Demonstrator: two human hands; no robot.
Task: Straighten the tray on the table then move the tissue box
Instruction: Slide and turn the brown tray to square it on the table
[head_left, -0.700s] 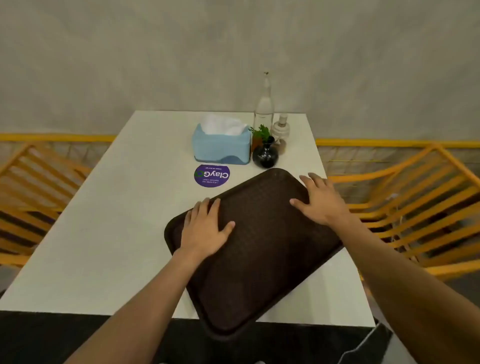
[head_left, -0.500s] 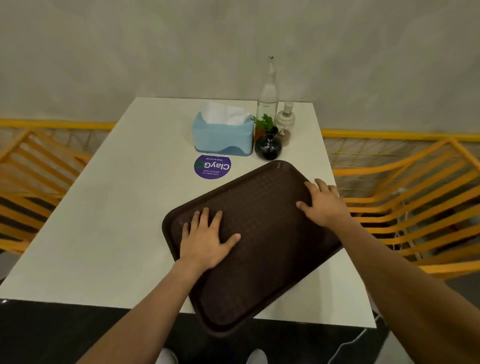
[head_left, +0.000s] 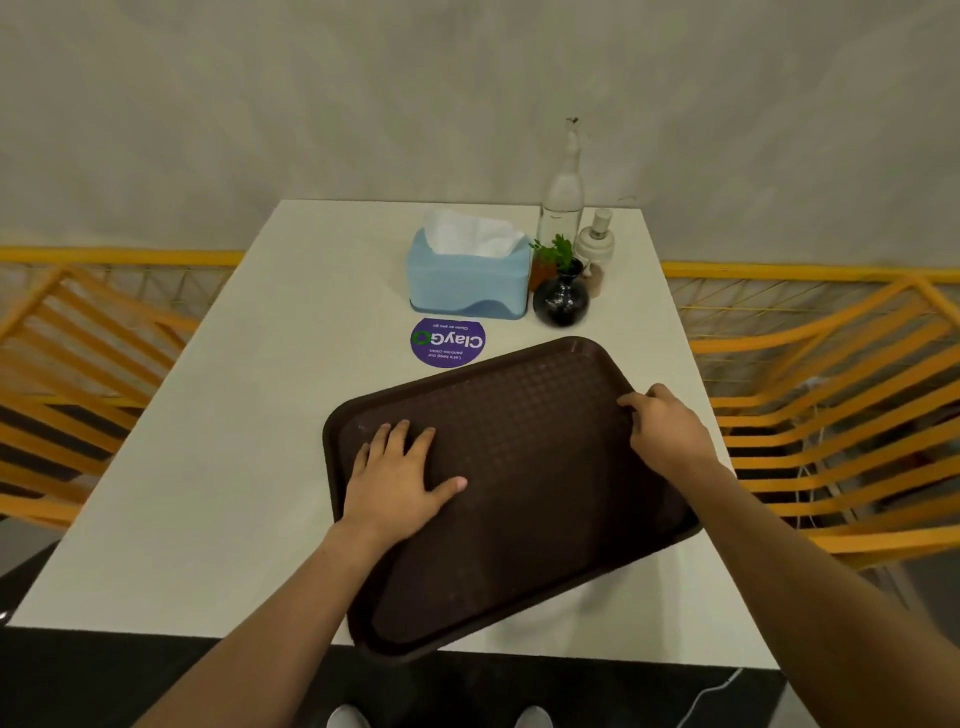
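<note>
A dark brown tray (head_left: 519, 441) lies skewed on the white table (head_left: 234, 467), its near corner poking over the front edge. My left hand (head_left: 400, 478) rests flat on the tray's left part, fingers spread. My right hand (head_left: 670, 436) is at the tray's right rim with its fingers curled over the edge. The light blue tissue box (head_left: 467, 280), white tissue sticking out of its top, stands at the far side of the table, apart from the tray and from both hands.
A round purple sticker (head_left: 448, 342) lies between the box and the tray. Right of the box stand a black vase (head_left: 561, 299) with a green sprig, a tall clear bottle (head_left: 563, 197) and a small white dispenser (head_left: 597, 244). Orange slatted chairs flank the table left (head_left: 78, 389) and right (head_left: 831, 415).
The tray has turned clockwise under both hands and sits less skewed. My right hand slid from lying flat on the tray to its right rim, fingers curled.
</note>
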